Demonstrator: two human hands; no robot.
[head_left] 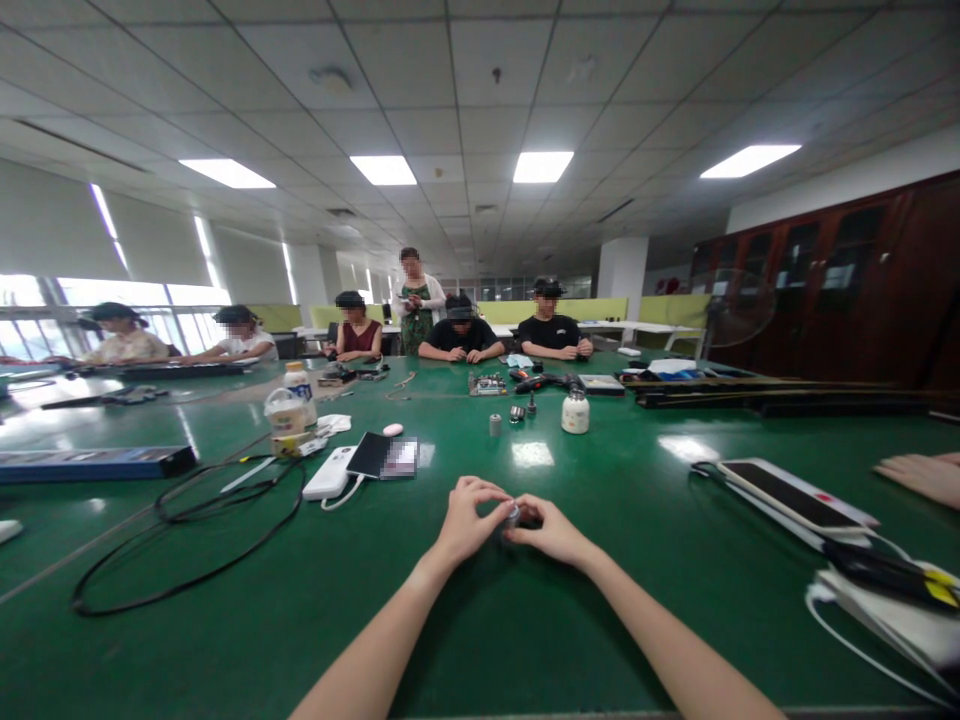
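Observation:
My left hand (471, 517) and my right hand (553, 531) meet low over the green table, fingers curled in from both sides. Between their fingertips is a small round silvery metal part (514, 515), largely covered by the fingers. Beyond my hands a small grey metal cylinder (495, 425) stands upright. Beside it are a shiny dark-and-silver metal piece (517, 414) and a small dark upright fitting (532, 403). A pale round jar (575, 411) stands to their right.
On the left lie a white power bank (330, 474), a phone (371, 455), a looped black cable (187, 582) and a plastic tub (285, 411). To the right are another phone (795, 496) and another person's hand (922, 477). Several people sit across the green table (480, 640).

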